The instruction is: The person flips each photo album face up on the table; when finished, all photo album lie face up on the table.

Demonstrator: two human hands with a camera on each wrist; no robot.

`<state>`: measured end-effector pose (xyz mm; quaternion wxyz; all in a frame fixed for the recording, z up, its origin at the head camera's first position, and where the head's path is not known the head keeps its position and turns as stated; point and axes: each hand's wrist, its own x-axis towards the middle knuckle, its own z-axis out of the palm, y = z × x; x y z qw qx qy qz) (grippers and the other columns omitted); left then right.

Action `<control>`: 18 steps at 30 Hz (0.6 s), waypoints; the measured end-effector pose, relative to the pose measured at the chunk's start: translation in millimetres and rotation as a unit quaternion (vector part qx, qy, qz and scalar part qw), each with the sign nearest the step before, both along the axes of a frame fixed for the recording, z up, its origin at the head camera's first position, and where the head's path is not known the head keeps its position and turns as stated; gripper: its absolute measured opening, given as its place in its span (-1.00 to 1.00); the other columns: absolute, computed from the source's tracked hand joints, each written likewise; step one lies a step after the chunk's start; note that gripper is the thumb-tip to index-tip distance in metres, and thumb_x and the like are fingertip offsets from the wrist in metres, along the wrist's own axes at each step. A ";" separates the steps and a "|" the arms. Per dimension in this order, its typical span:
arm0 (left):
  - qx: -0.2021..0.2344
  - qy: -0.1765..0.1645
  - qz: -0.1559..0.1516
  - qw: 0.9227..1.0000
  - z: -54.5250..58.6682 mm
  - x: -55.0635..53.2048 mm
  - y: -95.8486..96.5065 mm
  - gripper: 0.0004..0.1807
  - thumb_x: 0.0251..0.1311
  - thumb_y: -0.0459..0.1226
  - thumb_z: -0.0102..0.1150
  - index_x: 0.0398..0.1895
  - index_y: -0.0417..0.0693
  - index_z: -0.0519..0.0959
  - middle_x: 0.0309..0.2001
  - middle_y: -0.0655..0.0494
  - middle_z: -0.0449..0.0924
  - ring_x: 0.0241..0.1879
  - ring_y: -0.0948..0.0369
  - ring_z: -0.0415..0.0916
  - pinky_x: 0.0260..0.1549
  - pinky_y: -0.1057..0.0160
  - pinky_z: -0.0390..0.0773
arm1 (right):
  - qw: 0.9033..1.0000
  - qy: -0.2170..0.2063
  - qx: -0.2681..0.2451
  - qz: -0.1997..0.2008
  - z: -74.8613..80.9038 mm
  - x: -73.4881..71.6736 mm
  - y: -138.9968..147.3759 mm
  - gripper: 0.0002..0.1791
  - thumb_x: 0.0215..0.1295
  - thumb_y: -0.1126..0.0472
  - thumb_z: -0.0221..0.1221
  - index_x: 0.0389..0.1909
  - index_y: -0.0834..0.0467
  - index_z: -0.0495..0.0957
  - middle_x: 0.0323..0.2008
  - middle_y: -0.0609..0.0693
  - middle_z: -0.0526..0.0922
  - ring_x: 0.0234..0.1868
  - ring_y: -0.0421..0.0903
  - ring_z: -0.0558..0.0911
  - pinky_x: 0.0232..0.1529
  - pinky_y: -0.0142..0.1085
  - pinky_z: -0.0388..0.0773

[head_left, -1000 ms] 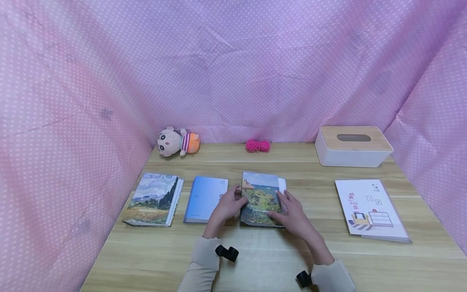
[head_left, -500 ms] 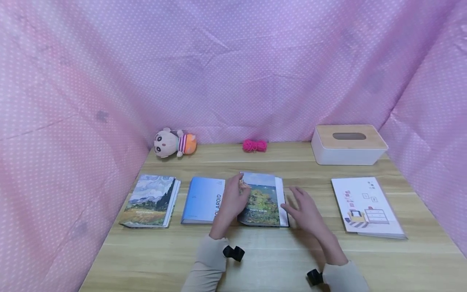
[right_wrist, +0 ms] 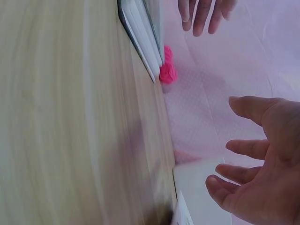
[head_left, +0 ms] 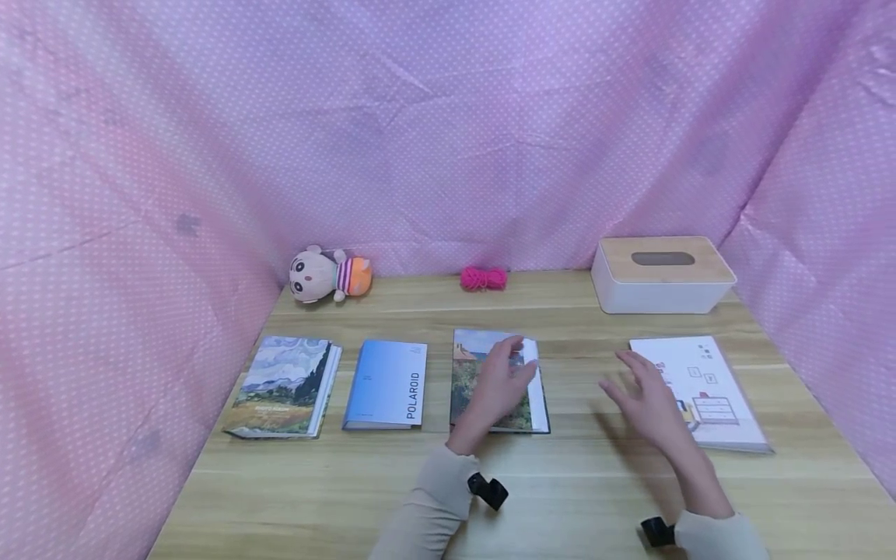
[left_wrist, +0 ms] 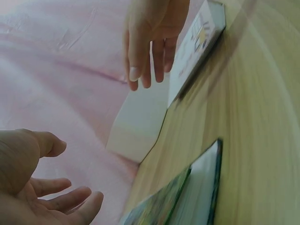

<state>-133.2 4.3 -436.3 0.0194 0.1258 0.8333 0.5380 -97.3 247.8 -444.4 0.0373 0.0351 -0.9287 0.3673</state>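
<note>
Leftmost on the table (head_left: 567, 490), lying flat, a photo album (head_left: 281, 385) with a landscape cover; farther back, a doll (head_left: 327, 275). Next rightward, a blue album (head_left: 385, 381) marked POLAROID. Then, flat near the middle, a garden-picture album (head_left: 467, 379), with the left hand (head_left: 498, 383) hovering above it, fingers apart and loosely bent, empty; far back, pink yarn (head_left: 483, 278). Farther right, well apart from the left, the right hand (head_left: 651, 404), likewise hovering, loose and empty; at the far right, a tissue box (head_left: 661, 297); nearer, partly behind that hand, a white book (head_left: 724, 389).
</note>
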 end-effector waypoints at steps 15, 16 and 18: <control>0.018 -0.089 -0.056 0.994 -17.8 9.6 70.0 -0.41 0.24 -0.15 0.19 0.32 -0.09 0.33 0.16 -0.03 0.48 0.06 0.09 0.54 -0.03 0.38 0.53 | 0.998 0.040 0.008 -0.045 -5.5 14.6 63.2 -0.27 0.37 0.03 0.10 0.34 0.45 0.14 0.30 0.57 0.10 0.27 0.55 0.11 0.17 0.40 0.06; 0.019 -0.095 -0.059 0.994 -19.3 10.4 74.2 -0.40 0.23 -0.15 0.19 0.32 -0.09 0.33 0.15 -0.01 0.48 0.07 0.11 0.52 -0.02 0.38 0.53 | 0.998 0.042 0.009 -0.048 -6.7 16.5 66.9 -0.27 0.37 0.04 0.10 0.34 0.46 0.14 0.29 0.58 0.10 0.27 0.55 0.10 0.18 0.40 0.03; 0.017 -0.104 -0.063 0.992 -22.1 12.4 82.3 -0.38 0.23 -0.13 0.20 0.34 -0.07 0.31 0.15 0.03 0.48 0.07 0.15 0.51 -0.03 0.39 0.51 | 0.998 0.044 0.012 -0.053 -9.8 19.5 75.0 -0.27 0.36 0.06 0.11 0.33 0.48 0.13 0.29 0.60 0.08 0.27 0.57 0.08 0.19 0.42 -0.01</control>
